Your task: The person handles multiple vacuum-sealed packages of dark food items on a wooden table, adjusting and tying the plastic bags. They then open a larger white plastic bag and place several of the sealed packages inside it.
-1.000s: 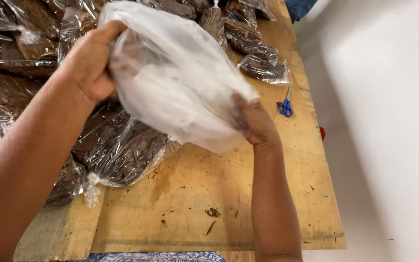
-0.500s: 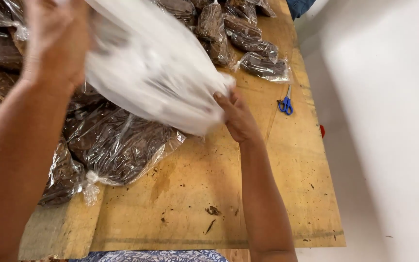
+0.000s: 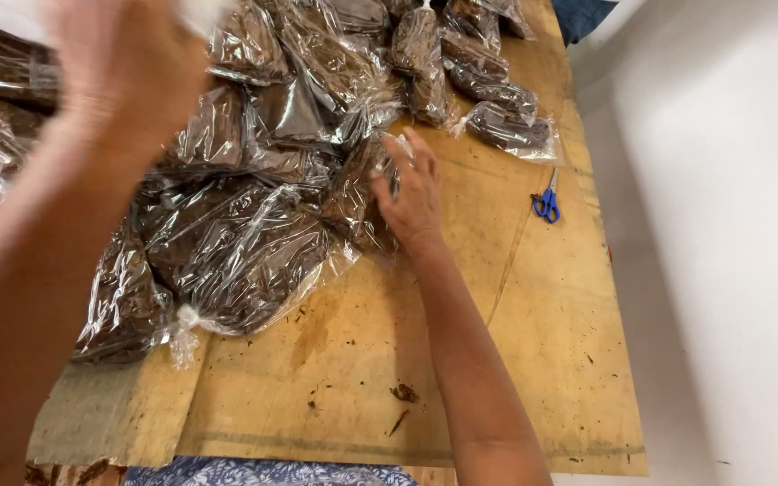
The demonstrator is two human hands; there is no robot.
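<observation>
My left hand [image 3: 123,67] is raised at the upper left, blurred by motion. It grips a white plastic bag [image 3: 204,13], which shows only as a sliver at the top edge. My right hand [image 3: 411,193] lies flat with fingers apart on a clear bag of dark brown leaves [image 3: 357,193] at the edge of the pile; it holds nothing. A heap of similar tied clear bags [image 3: 245,252] covers the left and middle of the wooden table [image 3: 461,360].
Small blue scissors [image 3: 547,202] lie on the wood to the right of my right hand. More filled bags [image 3: 497,126] run toward the far right corner. Brown crumbs [image 3: 402,393] dot the near board. The table's right edge meets a pale floor [image 3: 731,270].
The white bag went up and left out of view with my left hand. My right hand let go of it and dropped onto a clear bag in the pile.
</observation>
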